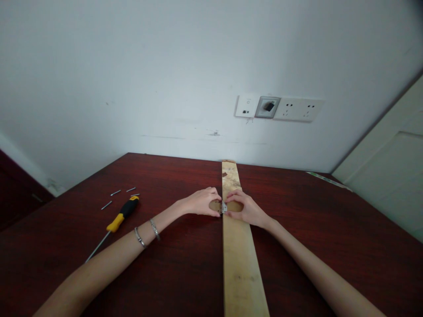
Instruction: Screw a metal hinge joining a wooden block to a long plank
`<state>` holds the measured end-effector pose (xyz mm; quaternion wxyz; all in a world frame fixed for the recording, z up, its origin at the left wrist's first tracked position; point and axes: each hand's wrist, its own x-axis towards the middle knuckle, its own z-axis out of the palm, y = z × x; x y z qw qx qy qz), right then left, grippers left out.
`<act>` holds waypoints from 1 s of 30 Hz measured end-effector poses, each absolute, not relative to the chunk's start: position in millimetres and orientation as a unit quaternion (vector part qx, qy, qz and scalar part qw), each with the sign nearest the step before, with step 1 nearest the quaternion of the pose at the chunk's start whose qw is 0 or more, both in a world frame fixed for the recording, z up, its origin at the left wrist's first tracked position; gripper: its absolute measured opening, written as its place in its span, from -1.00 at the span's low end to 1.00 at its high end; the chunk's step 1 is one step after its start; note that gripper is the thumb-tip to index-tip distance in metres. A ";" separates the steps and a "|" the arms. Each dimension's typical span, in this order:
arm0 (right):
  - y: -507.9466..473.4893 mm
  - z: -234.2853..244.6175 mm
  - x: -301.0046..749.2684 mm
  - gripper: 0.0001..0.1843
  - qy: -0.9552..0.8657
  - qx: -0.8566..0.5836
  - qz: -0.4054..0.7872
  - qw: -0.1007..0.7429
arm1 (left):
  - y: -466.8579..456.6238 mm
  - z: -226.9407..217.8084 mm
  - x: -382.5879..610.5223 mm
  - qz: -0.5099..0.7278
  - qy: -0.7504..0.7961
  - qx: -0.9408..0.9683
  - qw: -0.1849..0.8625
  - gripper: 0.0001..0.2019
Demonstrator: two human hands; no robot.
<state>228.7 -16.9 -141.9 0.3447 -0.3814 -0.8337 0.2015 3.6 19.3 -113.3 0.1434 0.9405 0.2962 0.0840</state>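
Note:
A small metal hinge [224, 207] sits at the left edge of a long wooden board [243, 259], one leaf over the wood and the other beyond its edge. My left hand [203, 202] pinches the hinge's left leaf between thumb and fingers. From the other side, my right hand [246, 208] closes thumb and fingers on the right leaf, resting on the board. The fingertips cover parts of the hinge. Left of my arm lies a yellow and black screwdriver [124, 214], its shaft pointing toward me, with several screws [115, 193] just beyond its handle.
The dark red wooden table [178, 264] reaches back to a white wall [165, 79]. Wall sockets [299, 109] are mounted above the table at right. A thin printed strip [327, 179] lies at the back right edge, near a pale door [393, 163].

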 end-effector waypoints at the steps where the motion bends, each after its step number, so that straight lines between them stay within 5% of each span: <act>1: -17.0 -141.7 228.7 -0.73 -0.833 -0.382 0.203 0.344 | 18.8 -112.9 3.6 0.086 0.300 0.938 0.147 -0.51; 30: -16.0 -143.4 229.4 -0.74 -0.838 -0.373 0.198 0.346 | 18.1 -107.8 3.3 0.065 0.286 0.946 0.141 -0.43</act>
